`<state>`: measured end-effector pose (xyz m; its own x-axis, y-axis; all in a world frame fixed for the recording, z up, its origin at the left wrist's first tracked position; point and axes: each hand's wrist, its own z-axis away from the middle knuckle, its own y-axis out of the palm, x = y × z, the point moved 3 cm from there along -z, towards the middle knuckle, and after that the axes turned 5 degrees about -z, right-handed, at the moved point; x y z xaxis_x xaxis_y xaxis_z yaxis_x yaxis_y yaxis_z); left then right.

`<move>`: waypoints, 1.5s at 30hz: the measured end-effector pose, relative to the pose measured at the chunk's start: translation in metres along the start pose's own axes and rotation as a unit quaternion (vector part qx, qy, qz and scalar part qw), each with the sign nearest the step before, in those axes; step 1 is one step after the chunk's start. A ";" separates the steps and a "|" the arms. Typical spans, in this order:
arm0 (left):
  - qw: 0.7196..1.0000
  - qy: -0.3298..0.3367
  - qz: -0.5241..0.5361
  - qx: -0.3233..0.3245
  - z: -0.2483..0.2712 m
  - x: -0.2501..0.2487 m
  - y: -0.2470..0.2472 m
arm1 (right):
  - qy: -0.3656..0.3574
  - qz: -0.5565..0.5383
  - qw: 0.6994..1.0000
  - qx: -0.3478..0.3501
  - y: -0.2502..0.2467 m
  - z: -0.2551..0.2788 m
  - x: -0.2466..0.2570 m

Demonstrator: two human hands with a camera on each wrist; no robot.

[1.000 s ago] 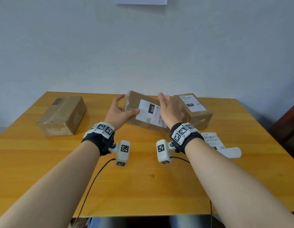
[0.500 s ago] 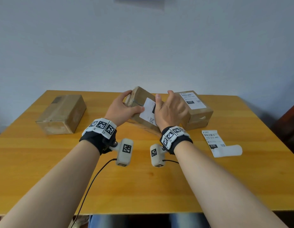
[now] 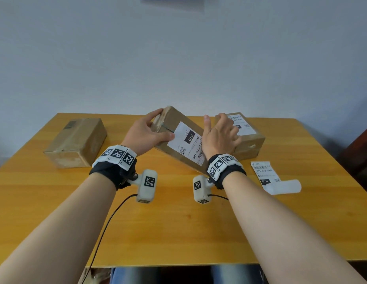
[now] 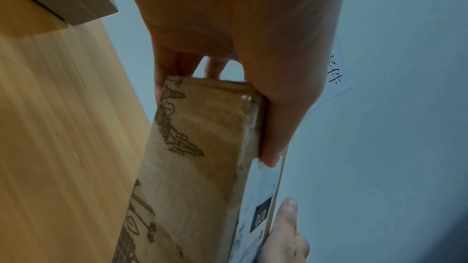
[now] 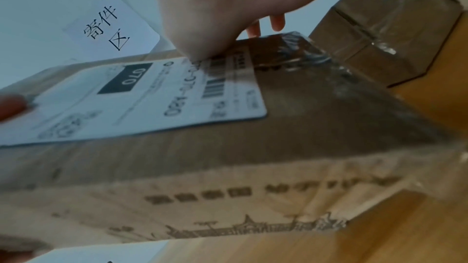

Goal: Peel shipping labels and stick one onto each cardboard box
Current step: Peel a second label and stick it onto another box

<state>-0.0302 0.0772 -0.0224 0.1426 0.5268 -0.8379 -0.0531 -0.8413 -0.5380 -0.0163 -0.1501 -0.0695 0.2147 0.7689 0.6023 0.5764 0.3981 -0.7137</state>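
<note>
The left hand (image 3: 145, 134) grips the far end of the tilted cardboard box (image 3: 174, 128), thumb on the labelled face and fingers curled round the end. The right hand (image 3: 219, 138) is set against the box's opposite end; its thumb is raised, and whether its fingers are curled round the box cannot be told. The box is held above the worktop (image 3: 178, 232) at centre, and a shipping label (image 3: 187, 143) is stuck flat on its upper face.

Step in hand, as judged: the labelled box is being set aside. A second labelled box (image 3: 246, 132) lies at 1 o'clock. An unlabelled box (image 3: 76, 142) lies at 10 o'clock. A label strip (image 3: 266, 175) lies at 3 o'clock.

Next move, as judged: the held box is to be put down, 1 label peeled from the strip, and the unlabelled box brought to centre.
</note>
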 end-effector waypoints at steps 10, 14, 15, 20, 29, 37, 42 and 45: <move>0.997 0.007 -0.030 -0.073 -0.002 0.005 0.005 | -0.015 -0.142 0.990 0.010 -0.001 0.010 0.014; 0.997 -0.006 -0.023 -0.068 0.002 0.014 0.010 | 0.023 -0.223 0.974 -0.002 0.006 0.012 0.013; 0.998 -0.007 -0.016 -0.066 0.003 0.015 0.011 | 0.028 -0.244 0.969 -0.008 0.006 0.012 0.011; 0.998 -0.005 0.022 -0.064 0.008 0.021 0.013 | 0.007 -0.278 0.960 -0.017 0.006 0.015 0.012; 0.997 -0.053 0.020 -0.059 0.015 0.037 0.019 | 0.061 -0.283 0.954 -0.081 0.008 0.025 0.010; 0.991 -0.042 0.047 -0.114 0.015 0.049 0.022 | 0.371 -0.549 0.743 -0.093 -0.007 0.031 0.003; 0.991 -0.035 0.054 -0.116 0.018 0.047 0.031 | 0.388 -0.616 0.686 0.017 0.008 0.040 0.016; 0.990 -0.034 0.063 -0.125 0.018 0.044 0.034 | 0.356 -0.611 0.705 0.061 0.006 0.042 0.026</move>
<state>-0.0439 0.0744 -0.0795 0.0825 0.4161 -0.9056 0.1805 -0.8999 -0.3970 -0.0401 -0.1070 -0.0732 -0.0166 -0.6137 0.7894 0.6121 0.6180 0.4934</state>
